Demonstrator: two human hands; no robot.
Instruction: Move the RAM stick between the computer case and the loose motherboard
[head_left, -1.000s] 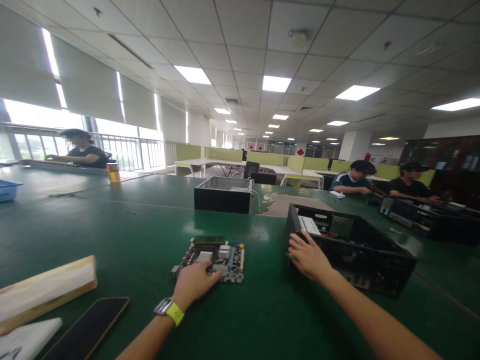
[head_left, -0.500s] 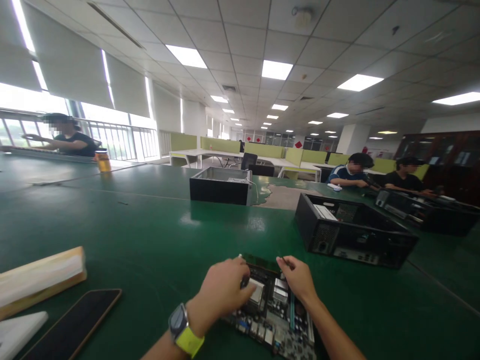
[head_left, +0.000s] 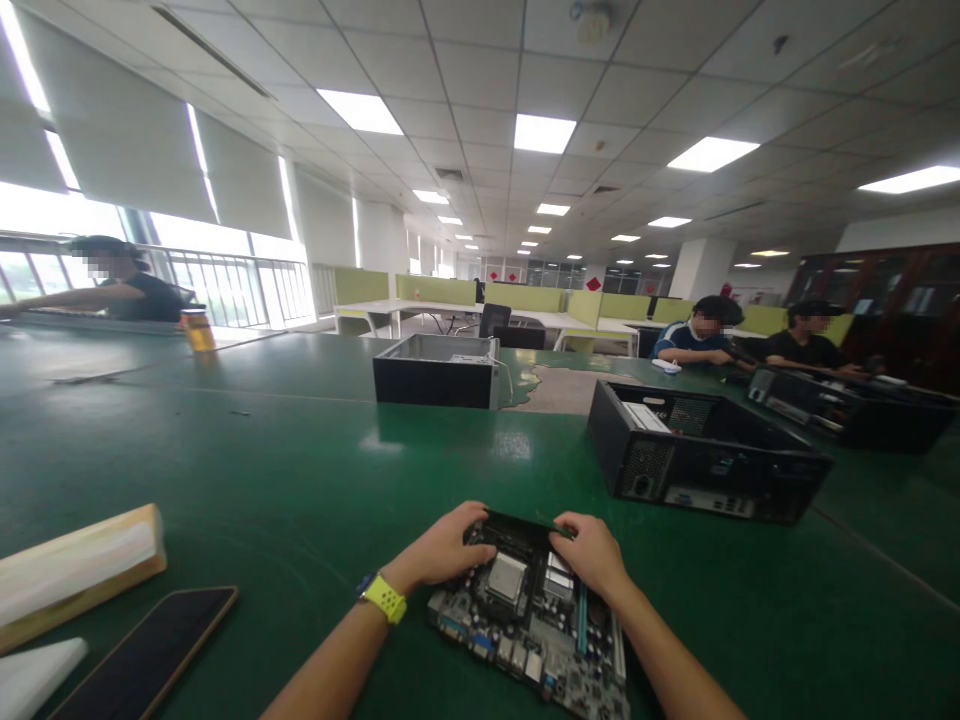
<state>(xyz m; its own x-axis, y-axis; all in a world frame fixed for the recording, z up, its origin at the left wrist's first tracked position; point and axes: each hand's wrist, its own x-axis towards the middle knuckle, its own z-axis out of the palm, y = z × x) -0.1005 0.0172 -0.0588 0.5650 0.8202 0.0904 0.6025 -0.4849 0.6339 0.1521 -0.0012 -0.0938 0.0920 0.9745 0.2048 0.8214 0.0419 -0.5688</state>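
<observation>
Left hand and right hand are both closed on the far edge of the motherboard, lower centre of frame. Fingers curl over the edge and thumbs lie on the top face. Both forearms enter from the bottom edge and converge on the board. Yellow watch strap on the left wrist. Board lies flat on the green table, with a silver socket square between the two hands. A dark strip runs along the far edge between the fingertips; cannot tell what it is. The board's near right corner is hidden by the right forearm.

Right of centre: open black computer case with a white part and perforated metal inside; other contents too dim to make out. Centre, farther back: second open case, interior hidden by its wall. Lower left: dark phone and wooden block, the block cut by the left edge.
</observation>
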